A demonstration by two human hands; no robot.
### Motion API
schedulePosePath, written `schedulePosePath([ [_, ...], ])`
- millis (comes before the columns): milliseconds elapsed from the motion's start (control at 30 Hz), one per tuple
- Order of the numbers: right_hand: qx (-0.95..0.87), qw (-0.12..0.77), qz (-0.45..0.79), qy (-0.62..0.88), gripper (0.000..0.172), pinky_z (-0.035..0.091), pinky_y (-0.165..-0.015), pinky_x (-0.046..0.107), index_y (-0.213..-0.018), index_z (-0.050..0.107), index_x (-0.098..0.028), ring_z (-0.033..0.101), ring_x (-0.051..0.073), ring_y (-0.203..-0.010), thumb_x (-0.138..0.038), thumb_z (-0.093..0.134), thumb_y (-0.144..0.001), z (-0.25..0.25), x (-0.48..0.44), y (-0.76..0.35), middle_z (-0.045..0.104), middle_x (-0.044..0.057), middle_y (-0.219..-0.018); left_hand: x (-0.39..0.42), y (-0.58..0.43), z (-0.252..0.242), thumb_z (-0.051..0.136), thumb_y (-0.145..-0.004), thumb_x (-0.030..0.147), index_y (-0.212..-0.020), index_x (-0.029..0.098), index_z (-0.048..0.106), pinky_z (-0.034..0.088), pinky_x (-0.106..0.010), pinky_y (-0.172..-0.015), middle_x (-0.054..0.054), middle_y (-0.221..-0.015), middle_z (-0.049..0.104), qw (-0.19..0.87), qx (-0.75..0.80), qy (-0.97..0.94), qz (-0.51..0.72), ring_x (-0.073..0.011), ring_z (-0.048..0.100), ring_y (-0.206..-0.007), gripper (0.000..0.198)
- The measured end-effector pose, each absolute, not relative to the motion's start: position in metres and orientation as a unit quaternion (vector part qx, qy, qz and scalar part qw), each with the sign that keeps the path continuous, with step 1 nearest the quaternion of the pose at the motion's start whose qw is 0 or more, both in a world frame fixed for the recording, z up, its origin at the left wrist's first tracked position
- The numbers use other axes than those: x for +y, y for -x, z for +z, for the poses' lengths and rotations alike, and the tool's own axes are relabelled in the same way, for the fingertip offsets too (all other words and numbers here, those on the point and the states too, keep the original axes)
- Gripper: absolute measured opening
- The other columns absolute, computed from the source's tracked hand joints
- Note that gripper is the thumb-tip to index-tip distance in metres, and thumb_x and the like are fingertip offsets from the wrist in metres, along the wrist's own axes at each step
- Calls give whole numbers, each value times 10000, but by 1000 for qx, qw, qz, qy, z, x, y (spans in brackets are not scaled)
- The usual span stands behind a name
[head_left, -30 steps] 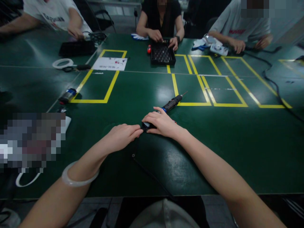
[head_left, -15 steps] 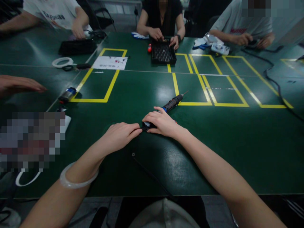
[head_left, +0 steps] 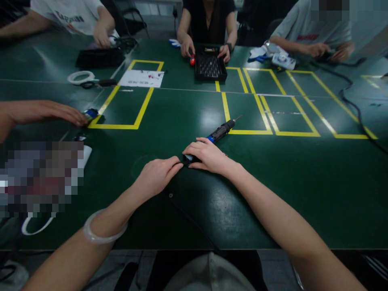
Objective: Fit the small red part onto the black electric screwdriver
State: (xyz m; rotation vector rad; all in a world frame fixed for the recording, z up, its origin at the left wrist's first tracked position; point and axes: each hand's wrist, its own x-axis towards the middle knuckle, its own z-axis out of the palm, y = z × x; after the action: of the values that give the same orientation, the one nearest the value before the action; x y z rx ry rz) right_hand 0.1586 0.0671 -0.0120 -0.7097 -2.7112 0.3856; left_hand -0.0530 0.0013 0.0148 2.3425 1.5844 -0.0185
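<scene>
A black and blue electric screwdriver (head_left: 222, 130) lies on the green table, its thin bit pointing away to the upper right. My right hand (head_left: 209, 155) is wrapped over its rear part, fingers closed round the body. My left hand (head_left: 162, 171) pinches a small black piece at the tool's rear end, touching or nearly touching the right fingertips. That piece looks like a cord end or plug, mostly hidden by the fingers. Closer to me, a thin dark cable (head_left: 190, 220) with a small round tip runs to the table's front edge.
At the left, another person's hand (head_left: 69, 114) touches a blue and black tool. Across the table a person handles a black tray (head_left: 210, 76) and a red object (head_left: 192, 60). A paper sheet (head_left: 142, 78), white tape roll (head_left: 80, 77) and yellow tape outlines (head_left: 113, 127) lie ahead.
The co-worker's hand at the left has reached right onto the blue and black tool. Across the table, a person's hand has moved to the red object. My hands stay nearly still.
</scene>
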Motion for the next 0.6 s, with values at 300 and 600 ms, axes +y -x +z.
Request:
schedulePosePath([
  [300,-946,146,139,253,335,341,-1093,431,-1167,612,-170,604,252,-1132,-286,718,-871,-11,69,-160,671,87,-1171,5,53,12,313,-1016,442,-841,182,596,356,-254,-600,-13,-758,664,277,545,-786,96,-154,611,-697,422],
  [600,-944,145,152,253,350,389,-1006,402,-1157,612,-160,600,261,-1098,-269,739,-850,-8,68,-160,664,99,-1167,2,51,9,282,-1028,448,-987,195,611,378,-272,-621,-60,-894,705,142,556,-819,-6,-211,663,-800,417],
])
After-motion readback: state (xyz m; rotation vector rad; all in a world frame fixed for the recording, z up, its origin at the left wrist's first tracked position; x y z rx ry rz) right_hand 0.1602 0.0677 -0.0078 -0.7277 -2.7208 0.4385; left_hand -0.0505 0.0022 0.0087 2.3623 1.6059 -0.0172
